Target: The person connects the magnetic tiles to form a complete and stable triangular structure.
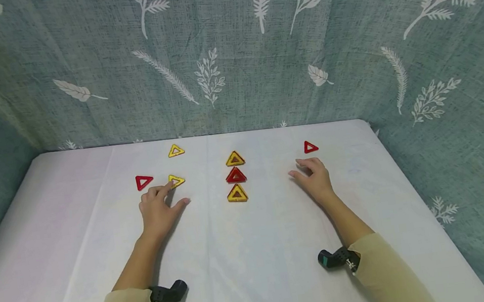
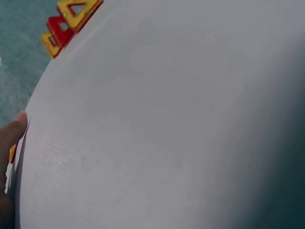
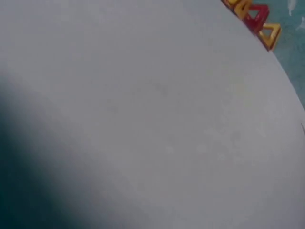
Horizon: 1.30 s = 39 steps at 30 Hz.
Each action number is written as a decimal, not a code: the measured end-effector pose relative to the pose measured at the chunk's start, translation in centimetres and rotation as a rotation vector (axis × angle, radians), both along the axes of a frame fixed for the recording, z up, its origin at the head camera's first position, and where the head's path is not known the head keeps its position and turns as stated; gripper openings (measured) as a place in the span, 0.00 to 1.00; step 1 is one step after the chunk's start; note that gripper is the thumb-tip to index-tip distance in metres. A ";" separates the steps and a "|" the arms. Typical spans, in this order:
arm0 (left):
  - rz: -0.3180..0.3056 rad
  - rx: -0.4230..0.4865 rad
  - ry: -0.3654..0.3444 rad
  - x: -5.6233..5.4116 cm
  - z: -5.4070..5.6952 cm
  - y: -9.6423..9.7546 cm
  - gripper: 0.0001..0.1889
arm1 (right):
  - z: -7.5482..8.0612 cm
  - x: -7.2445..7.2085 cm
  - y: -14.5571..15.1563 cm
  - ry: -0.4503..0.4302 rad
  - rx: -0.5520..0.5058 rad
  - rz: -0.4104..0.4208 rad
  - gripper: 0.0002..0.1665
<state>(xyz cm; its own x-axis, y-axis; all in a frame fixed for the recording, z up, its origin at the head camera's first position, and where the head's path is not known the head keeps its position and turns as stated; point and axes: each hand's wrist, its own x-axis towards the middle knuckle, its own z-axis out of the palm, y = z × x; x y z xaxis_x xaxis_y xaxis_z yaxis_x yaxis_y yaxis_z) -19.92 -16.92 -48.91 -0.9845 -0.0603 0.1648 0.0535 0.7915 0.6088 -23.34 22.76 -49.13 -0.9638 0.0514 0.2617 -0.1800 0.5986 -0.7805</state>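
My left hand (image 1: 157, 213) reaches to a yellow triangle frame (image 1: 181, 181), its index fingertip over the left edge and its thumb spread well apart. Just left of those fingers lies a red triangle frame (image 1: 138, 183). My right hand (image 1: 317, 182) is held with thumb and fingers parted and nothing between them; a red triangle frame (image 1: 305, 147) lies just beyond its fingertips. Between the hands, a column has a yellow triangle (image 1: 235, 163) at the back, a red triangle (image 1: 236, 180) in the middle and another yellow triangle (image 1: 238, 200) in front, each looking thicker than the single frames.
One more yellow triangle frame (image 1: 176, 154) lies near the back edge of the white-covered table (image 1: 258, 271). Behind and beside the table hangs a green leaf-patterned cloth (image 1: 245, 104). Black wrist cameras sit at both sleeves.
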 end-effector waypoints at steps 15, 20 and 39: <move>0.065 -0.078 -0.103 -2.4 0.2 -0.5 0.34 | 0.6 -4.3 2.5 -0.187 0.123 -0.323 0.38; 0.076 -0.089 -0.115 -2.7 0.5 -0.3 0.32 | 0.7 -4.6 2.6 -0.186 0.246 -0.330 0.36; -0.046 -0.082 -0.072 -1.7 0.2 -0.9 0.27 | 0.3 -3.6 2.2 -0.197 0.182 -0.305 0.28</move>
